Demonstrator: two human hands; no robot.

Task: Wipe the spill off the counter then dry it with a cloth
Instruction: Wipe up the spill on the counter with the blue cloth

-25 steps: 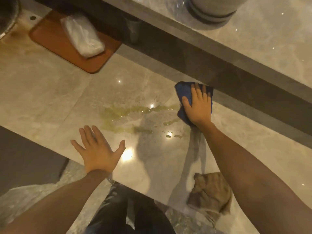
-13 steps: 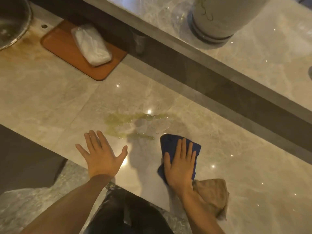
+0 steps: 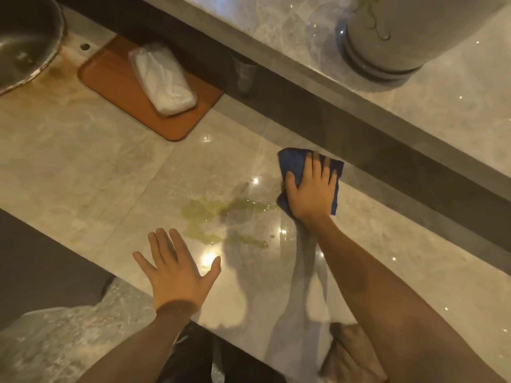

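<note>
Seen from the head camera looking down, a pale marble bench (image 3: pixel 91 172) is shown with a yellow-green spill (image 3: pixel 221 219) near its middle. A blue cloth (image 3: pixel 294 167) is pressed flat against the bench by the right hand (image 3: pixel 311 193), at the right end of the spill and close to the dark raised ledge (image 3: pixel 387 172) behind. The grip of that hand is nearly flat, fingers spread over the cloth with the thumb at its left edge. The left hand (image 3: pixel 177 268) is laid open on the bench near the front edge, fingers splayed, holding nothing. A tan cloth (image 3: pixel 351 355), presumably for drying, is bunched at the front edge under the right forearm.

The blue cloth is judged soft, light and limp; it is best held under a flat palm so it does not bunch. It is crumpled, with its longer side running from front to back. The spill is stretched left to right. At the far left, a brown tray (image 3: pixel 116 87) with a white packet (image 3: pixel 163 78) is seen, beside a metal bowl (image 3: pixel 25 42).
</note>
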